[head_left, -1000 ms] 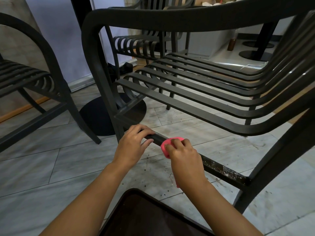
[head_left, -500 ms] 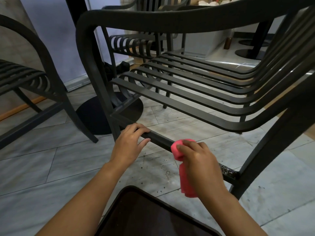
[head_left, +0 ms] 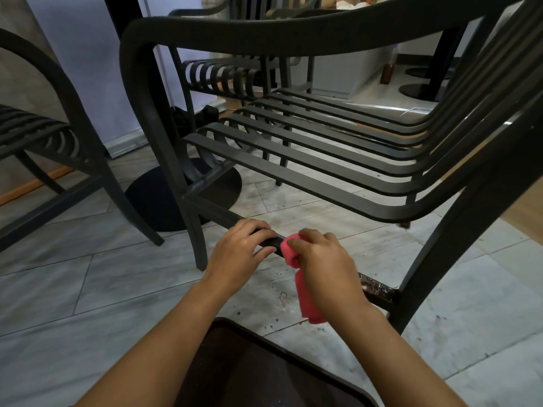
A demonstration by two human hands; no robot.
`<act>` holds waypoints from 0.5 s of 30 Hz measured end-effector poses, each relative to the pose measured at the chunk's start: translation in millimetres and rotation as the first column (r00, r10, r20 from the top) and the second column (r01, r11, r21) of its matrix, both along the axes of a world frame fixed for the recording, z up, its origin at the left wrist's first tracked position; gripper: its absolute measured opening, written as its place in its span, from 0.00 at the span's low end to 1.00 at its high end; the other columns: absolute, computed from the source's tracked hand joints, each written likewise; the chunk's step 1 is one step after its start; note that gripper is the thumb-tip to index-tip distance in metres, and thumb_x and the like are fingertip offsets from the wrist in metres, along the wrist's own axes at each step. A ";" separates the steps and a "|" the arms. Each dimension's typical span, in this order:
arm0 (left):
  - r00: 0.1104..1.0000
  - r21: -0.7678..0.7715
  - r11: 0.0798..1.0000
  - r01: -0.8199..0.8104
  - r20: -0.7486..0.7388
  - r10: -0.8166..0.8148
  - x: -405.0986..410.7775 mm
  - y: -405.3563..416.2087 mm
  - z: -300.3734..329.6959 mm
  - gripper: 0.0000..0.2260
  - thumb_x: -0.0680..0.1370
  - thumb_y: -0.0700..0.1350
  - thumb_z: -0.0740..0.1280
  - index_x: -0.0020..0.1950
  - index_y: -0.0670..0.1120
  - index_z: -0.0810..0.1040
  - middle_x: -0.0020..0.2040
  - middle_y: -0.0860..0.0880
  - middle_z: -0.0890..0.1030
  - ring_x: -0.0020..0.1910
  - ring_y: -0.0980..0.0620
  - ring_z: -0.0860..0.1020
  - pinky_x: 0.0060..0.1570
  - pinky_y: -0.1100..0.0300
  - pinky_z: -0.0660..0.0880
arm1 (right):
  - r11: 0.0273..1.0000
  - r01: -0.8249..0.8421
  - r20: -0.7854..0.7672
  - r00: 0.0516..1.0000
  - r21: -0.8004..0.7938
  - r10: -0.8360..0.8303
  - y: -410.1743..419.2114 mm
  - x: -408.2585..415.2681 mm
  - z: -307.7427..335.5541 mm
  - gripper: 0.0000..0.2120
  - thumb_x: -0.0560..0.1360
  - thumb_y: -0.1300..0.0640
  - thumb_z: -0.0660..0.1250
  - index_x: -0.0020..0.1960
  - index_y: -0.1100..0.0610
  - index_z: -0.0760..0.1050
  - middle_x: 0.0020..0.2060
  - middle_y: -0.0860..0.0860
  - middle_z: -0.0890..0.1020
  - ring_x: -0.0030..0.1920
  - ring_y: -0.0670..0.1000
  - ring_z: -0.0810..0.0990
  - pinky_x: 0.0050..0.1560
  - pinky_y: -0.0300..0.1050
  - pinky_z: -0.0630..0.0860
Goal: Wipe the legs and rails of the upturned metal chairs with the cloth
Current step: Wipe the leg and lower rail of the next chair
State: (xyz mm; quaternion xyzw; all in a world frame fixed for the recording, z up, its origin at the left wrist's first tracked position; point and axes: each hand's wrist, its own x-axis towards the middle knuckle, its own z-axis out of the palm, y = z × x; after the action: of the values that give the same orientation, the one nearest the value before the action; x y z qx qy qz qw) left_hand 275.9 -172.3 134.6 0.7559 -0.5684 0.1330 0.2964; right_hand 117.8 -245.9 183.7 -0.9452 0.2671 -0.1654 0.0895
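A dark metal slatted chair [head_left: 293,177] stands close in front of me on the tiled floor. Its low front rail [head_left: 377,289] runs from the left leg [head_left: 194,239] to the right leg [head_left: 435,259], and its right end is speckled with dirt. My left hand [head_left: 241,254] grips the rail near its left end, fingers curled over the top. My right hand [head_left: 326,265] holds a pink cloth [head_left: 305,298] wrapped on the rail just right of the left hand; the cloth's tail hangs below the rail.
Another dark chair [head_left: 44,136] stands at the left and a third [head_left: 229,74] behind. A round black table base [head_left: 164,201] sits on the floor behind the left leg. A dark rounded panel [head_left: 264,368] lies at the bottom edge. Dirt specks dot the tiles under the rail.
My right hand slid the pink cloth right along the rail, then back left beside my left hand. My left hand kept its grip on the rail.
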 end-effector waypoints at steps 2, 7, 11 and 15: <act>1.000 0.002 1.000 -0.004 0.002 0.004 -0.6 -1.3 -1.1 0.11 0.71 0.46 0.73 0.53 0.48 0.81 0.51 0.51 0.80 0.53 0.56 0.73 0.51 0.62 0.71 | 0.999 0.005 -0.050 0.999 -0.033 -0.006 0.8 5.9 -7.2 0.14 0.75 0.62 0.60 0.59 0.54 0.73 0.63 0.50 0.71 0.57 0.54 0.69 0.40 0.42 0.64; 1.000 0.000 1.000 -0.001 0.018 0.001 1.2 -0.8 -3.9 0.11 0.71 0.46 0.72 0.53 0.47 0.81 0.51 0.51 0.80 0.52 0.54 0.75 0.51 0.62 0.72 | 0.996 0.024 0.044 0.999 -0.084 -0.021 1.4 8.6 -26.6 0.19 0.54 0.68 0.75 0.44 0.58 0.81 0.43 0.55 0.82 0.40 0.58 0.78 0.26 0.44 0.72; 1.000 -0.010 1.000 -0.009 0.021 0.009 1.4 -0.6 -6.5 0.12 0.71 0.46 0.73 0.53 0.47 0.81 0.50 0.51 0.80 0.51 0.53 0.76 0.51 0.61 0.73 | 0.991 0.025 0.133 0.991 -0.128 -0.008 0.0 6.8 -36.7 0.21 0.52 0.70 0.75 0.44 0.58 0.80 0.40 0.54 0.81 0.37 0.58 0.78 0.27 0.45 0.74; 0.999 -0.038 0.999 -0.015 0.049 0.017 0.5 -0.7 -11.8 0.12 0.72 0.47 0.71 0.54 0.47 0.81 0.49 0.51 0.80 0.52 0.56 0.74 0.52 0.62 0.73 | 0.984 0.030 0.179 0.984 -0.176 0.002 -0.4 0.6 -44.9 0.20 0.55 0.70 0.72 0.45 0.56 0.78 0.40 0.52 0.80 0.38 0.57 0.77 0.31 0.47 0.75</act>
State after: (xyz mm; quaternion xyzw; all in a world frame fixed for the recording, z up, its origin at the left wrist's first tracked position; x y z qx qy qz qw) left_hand 276.4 -173.1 122.9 0.7512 -0.5670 0.1646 0.2952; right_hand 118.3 -246.3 138.8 -0.9288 0.2487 -0.2733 0.0272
